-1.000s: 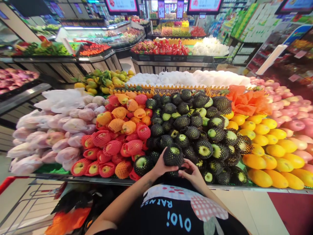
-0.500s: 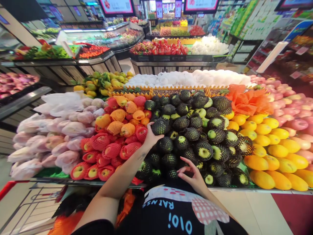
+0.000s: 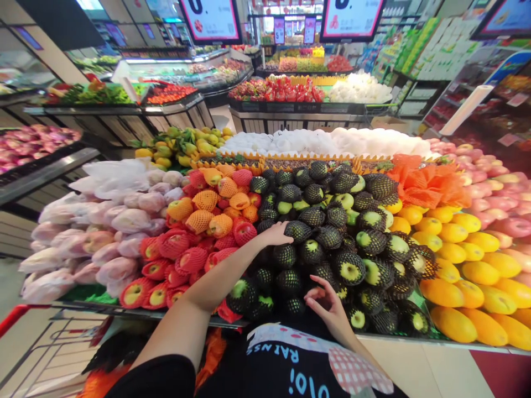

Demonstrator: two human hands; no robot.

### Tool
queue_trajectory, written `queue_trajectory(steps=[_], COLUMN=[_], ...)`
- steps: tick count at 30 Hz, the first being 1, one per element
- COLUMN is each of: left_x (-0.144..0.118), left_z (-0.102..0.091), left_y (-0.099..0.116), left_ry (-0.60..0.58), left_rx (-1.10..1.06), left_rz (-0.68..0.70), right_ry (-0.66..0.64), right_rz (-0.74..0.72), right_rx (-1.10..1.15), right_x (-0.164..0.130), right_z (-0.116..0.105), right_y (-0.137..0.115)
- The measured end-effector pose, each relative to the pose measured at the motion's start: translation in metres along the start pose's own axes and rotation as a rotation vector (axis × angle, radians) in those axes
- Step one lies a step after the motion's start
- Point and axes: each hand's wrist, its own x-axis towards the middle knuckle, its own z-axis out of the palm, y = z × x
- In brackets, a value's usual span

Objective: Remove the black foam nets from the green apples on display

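My left hand (image 3: 275, 235) reaches into the heap of green apples in black foam nets (image 3: 314, 251). Its fingers are closed on the left end of one netted apple (image 3: 298, 231), which lies on the heap; the thumb is partly hidden. Lower down, my right hand (image 3: 327, 305) hovers at the front of the heap, fingers curled and apart, holding nothing. Red- and orange-netted apples (image 3: 192, 260) lie under and left of my left forearm.
Wrapped pale fruit (image 3: 120, 243) fills the left side. Yellow melons (image 3: 464, 271) and an orange net pile (image 3: 429, 182) lie right. A shopping cart (image 3: 53, 345) stands at the lower left. Price screens (image 3: 211, 22) hang ahead.
My left hand has moved the netted apple a little to the right and set it down on the heap. My right hand stays nearly in place. The view has tilted up slightly.
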Motion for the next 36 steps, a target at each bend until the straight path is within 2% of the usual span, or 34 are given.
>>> queue_trajectory(steps=[3,5,7,10,12,15,18,21,25,27,29,31,33,36], left_x=[0.018,0.034,0.054,0.082,0.096,0.107,0.108,0.103,0.084,0.063,0.032,-0.006,-0.047,-0.099], left_z=[-0.017,-0.034,-0.050,-0.063,-0.061,-0.046,-0.030,-0.025,-0.038,-0.051,-0.066,-0.078,-0.084,-0.074], left_y=[-0.001,0.003,0.009,0.019,0.021,0.020,0.014,0.010,0.006,0.002,-0.004,-0.012,-0.018,-0.022], left_ry=[-0.085,-0.089,-0.023,0.171,0.272,0.336,0.394,0.444,0.534,0.600,0.586,0.435,0.228,0.030], left_rx=[0.018,0.003,-0.017,-0.005,0.026,0.049,0.041,0.016,-0.052,-0.180,-0.348,-0.445,-0.443,-0.292], left_rz=[-0.017,0.010,0.029,0.017,-0.009,-0.038,-0.037,-0.025,-0.013,0.038,0.136,0.236,0.309,0.247], right_ry=[0.004,0.010,0.021,0.033,0.034,0.030,0.002,-0.017,0.020,0.044,0.064,0.080,0.087,0.081], right_rz=[0.000,-0.005,-0.015,-0.034,-0.044,-0.046,-0.049,-0.060,-0.053,-0.045,-0.036,-0.029,-0.027,-0.022], right_rx=[0.005,0.005,0.003,0.004,0.009,0.019,0.025,0.017,0.008,0.003,-0.006,-0.012,-0.008,0.001], right_x=[-0.001,-0.001,0.000,0.004,0.006,0.007,0.007,0.005,0.002,0.001,0.001,0.002,0.004,0.008], right_z=[-0.002,-0.004,-0.006,-0.008,-0.008,-0.007,-0.007,-0.009,-0.011,-0.011,-0.010,-0.009,-0.006,-0.002], right_y=[0.002,0.002,0.003,0.004,0.006,0.010,0.016,0.018,0.014,0.012,0.009,0.008,0.006,0.005])
